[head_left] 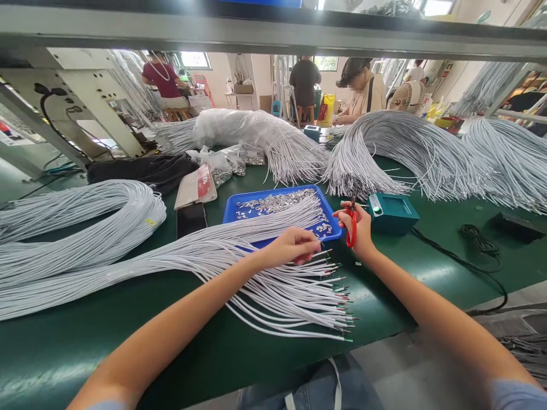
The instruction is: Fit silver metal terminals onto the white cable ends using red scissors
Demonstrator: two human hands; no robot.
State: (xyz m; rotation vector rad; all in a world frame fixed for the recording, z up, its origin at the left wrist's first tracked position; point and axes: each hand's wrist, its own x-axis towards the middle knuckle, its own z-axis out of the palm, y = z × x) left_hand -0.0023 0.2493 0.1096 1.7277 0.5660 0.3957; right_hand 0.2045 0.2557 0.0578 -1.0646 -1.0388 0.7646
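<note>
My right hand (362, 229) holds a pair of red-handled scissors (352, 226), dark blades pointing up and away. To its left, my left hand (294, 246) is closed in a pinch at a white cable, with a thin wire end just showing at the fingertips. Below that hand a fanned bundle of white cables (273, 296) lies on the table, their ends stripped to green, red and other coloured wires. More cables of this bundle rest across a blue tray (231, 212), which contains many small metal connector pieces (277, 202).
A teal box-shaped device (394, 214) stands right of the tray, its black cord (461, 267) trailing rightward. Large cable bundles (410, 142) line the back, and a coiled bundle (106, 222) lies left. A phone (191, 220) and notebook (195, 187) sit beside the tray. Co-workers sit beyond.
</note>
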